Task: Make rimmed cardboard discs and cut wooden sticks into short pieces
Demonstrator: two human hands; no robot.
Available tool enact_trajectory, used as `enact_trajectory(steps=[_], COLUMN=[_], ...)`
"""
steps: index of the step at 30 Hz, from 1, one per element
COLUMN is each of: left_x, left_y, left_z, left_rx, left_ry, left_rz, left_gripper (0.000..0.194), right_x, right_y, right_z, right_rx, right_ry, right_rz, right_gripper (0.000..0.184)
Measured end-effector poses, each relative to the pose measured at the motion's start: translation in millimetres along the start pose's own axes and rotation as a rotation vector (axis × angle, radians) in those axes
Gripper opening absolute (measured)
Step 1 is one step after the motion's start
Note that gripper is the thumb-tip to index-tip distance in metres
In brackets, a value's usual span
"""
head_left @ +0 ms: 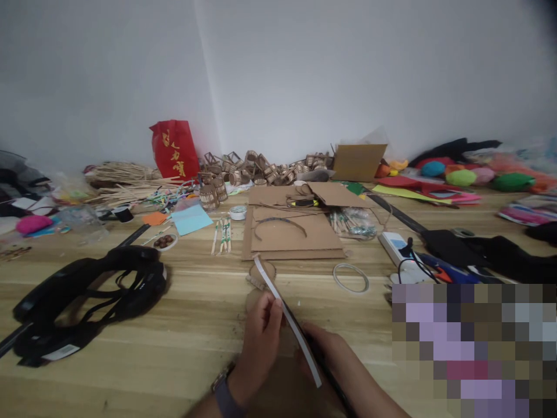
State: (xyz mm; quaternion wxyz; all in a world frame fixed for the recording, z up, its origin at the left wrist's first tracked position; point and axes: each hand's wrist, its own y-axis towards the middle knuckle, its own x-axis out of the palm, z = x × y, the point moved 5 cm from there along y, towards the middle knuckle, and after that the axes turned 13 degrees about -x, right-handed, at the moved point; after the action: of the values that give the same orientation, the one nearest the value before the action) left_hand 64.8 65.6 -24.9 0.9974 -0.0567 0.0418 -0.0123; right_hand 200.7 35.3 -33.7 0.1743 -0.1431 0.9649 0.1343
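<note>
My left hand (263,325), with a watch on its wrist, pinches a long narrow white strip (300,337) between thumb and fingers. The strip slants from near the cardboard down toward me. Beside its lower half, my right hand (324,348) is closed around a long dark strip-like thing (333,380); its kind is unclear, and the fingertips are partly hidden behind the white strip. Just beyond my left hand lie a small round cardboard piece (263,273) and its ridged edging. A curved brown strip (281,220) rests on the stacked cardboard sheets (296,238).
A black strap harness (91,302) lies at left. To the right are a tape ring (350,277) and a white power strip (400,252). A yellow-black cutter (304,203) lies on the cardboard. Small woven baskets (261,168) and a red bag (174,151) line the wall.
</note>
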Motion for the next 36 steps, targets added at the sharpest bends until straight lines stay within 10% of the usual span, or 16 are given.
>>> enact_trajectory(steps=[36], left_x=[5.4], left_y=[-4], left_z=[2], left_rx=[-0.009], left_ry=[-0.096], left_rz=[-0.057], left_gripper=[0.04], right_x=[0], right_y=[0], right_z=[-7], right_rx=[-0.056], right_ry=[-0.118], right_rz=[0.029], right_gripper=[0.026])
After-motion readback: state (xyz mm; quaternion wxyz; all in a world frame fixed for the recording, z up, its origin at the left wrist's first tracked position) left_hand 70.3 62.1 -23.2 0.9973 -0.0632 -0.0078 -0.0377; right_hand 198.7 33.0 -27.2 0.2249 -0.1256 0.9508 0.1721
